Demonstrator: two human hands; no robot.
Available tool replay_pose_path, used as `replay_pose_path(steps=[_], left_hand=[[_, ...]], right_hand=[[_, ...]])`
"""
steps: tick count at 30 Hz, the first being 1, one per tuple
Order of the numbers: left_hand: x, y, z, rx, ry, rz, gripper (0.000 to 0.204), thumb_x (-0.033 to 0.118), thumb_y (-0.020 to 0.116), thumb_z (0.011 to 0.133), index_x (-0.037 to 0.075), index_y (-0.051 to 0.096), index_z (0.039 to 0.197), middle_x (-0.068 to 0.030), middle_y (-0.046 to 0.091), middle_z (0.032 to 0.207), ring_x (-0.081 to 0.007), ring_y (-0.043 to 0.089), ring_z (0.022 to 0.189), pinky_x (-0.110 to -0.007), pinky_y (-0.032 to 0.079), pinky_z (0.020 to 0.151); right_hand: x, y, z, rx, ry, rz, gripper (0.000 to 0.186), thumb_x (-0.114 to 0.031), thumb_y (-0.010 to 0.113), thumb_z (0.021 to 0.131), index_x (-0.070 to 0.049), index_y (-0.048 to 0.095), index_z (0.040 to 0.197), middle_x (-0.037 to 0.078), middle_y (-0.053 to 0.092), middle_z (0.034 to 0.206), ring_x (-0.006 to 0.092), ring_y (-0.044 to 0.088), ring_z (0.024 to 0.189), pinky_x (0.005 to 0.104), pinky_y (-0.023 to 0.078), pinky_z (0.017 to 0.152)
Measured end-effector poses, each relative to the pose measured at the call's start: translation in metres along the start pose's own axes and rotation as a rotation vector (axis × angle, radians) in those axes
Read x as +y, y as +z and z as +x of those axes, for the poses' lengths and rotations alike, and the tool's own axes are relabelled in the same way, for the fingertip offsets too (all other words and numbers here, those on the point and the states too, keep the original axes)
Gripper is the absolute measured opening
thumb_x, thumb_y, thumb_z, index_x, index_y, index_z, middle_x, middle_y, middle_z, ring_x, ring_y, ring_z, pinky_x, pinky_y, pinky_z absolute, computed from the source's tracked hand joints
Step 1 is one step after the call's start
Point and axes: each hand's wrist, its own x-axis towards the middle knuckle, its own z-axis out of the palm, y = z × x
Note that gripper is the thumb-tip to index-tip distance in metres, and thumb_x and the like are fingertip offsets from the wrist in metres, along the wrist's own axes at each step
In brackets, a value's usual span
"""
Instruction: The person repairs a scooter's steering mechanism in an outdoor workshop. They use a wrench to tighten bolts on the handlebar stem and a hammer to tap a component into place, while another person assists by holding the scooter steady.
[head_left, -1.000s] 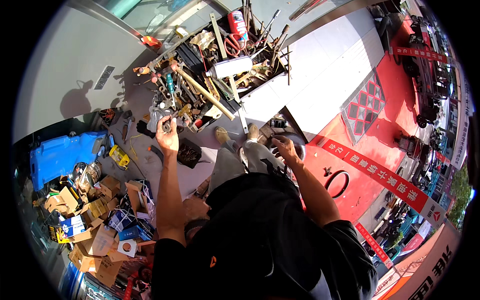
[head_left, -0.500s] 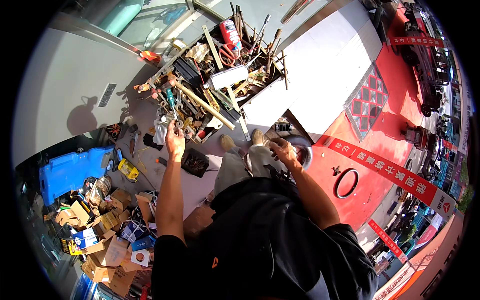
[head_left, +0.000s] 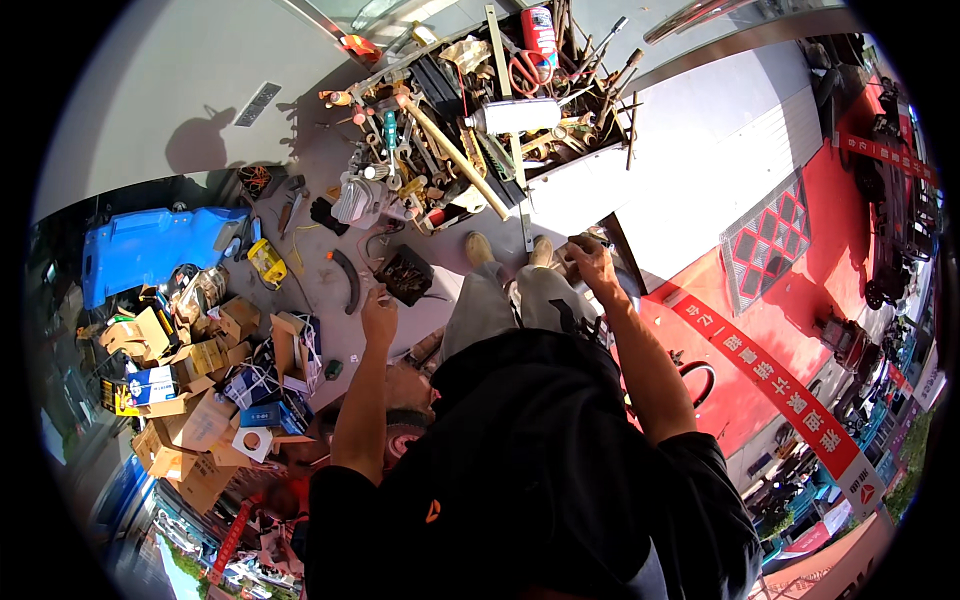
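Note:
My left hand point(head_left: 379, 318) is above the grey floor with its fingers curled in; whatever they hold, if anything, is too small to make out. It is nearest to a small black tray point(head_left: 427, 270) of dark metal parts. My right hand point(head_left: 592, 264) is over my right knee, fingers bent together around something I cannot make out. Beyond both hands lies a heap of tools: a wooden-handled hammer point(head_left: 455, 155), a green-handled screwdriver point(head_left: 390, 130), red-handled scissors point(head_left: 530, 72), several wrenches, a white box-like piece point(head_left: 517, 117) and a red spray can point(head_left: 539, 38).
Left are a blue plastic panel point(head_left: 155, 250), a yellow tool point(head_left: 267, 263) and piled cardboard boxes point(head_left: 205, 440). A curved dark strip point(head_left: 347, 282) lies beside the tray. Right, a black tyre point(head_left: 710, 385) rests on red carpet with a checked mat point(head_left: 768, 245). Another person seems partly hidden behind my left arm.
My left hand has drawn back from the tool heap toward my body, now near the black tray. My right hand stays raised by the knee. The whole view has shifted.

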Motion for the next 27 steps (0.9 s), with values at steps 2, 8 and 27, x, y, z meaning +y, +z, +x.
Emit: replay_pose_path(steps=[2,8,27], left_hand=[[-0.021,0.007,-0.024,-0.054,-0.112,-0.031,0.043,0.007,0.071,0.088,0.002,0.064,0.130,-0.0165,0.072,0.118,-0.0275,0.073,0.099,-0.039,0.057,0.086],[-0.062,0.015,-0.083,-0.114,-0.204,0.020,0.042,0.017,0.073,0.086,0.002,0.068,0.124,-0.0179,0.075,0.113,-0.0332,0.072,0.106,-0.043,0.056,0.096],[-0.031,0.045,-0.056,-0.111,-0.169,-0.151,0.043,0.019,0.072,0.088,0.002,0.066,0.126,-0.0188,0.073,0.116,-0.0361,0.070,0.108,-0.043,0.056,0.094]], right_hand=[[-0.011,0.001,0.011,-0.038,0.023,0.042,0.044,-0.028,0.067,0.100,0.002,0.064,0.132,0.013,0.074,0.094,0.0162,0.068,0.064,0.0300,0.055,0.054],[-0.037,0.017,0.014,-0.097,0.006,0.047,0.046,-0.029,0.068,0.099,0.000,0.063,0.135,0.012,0.073,0.094,0.0150,0.066,0.065,0.0296,0.054,0.055],[-0.022,0.025,0.000,-0.087,-0.020,-0.040,0.046,-0.026,0.067,0.101,0.003,0.062,0.137,0.008,0.072,0.092,0.0109,0.064,0.065,0.0264,0.051,0.054]])
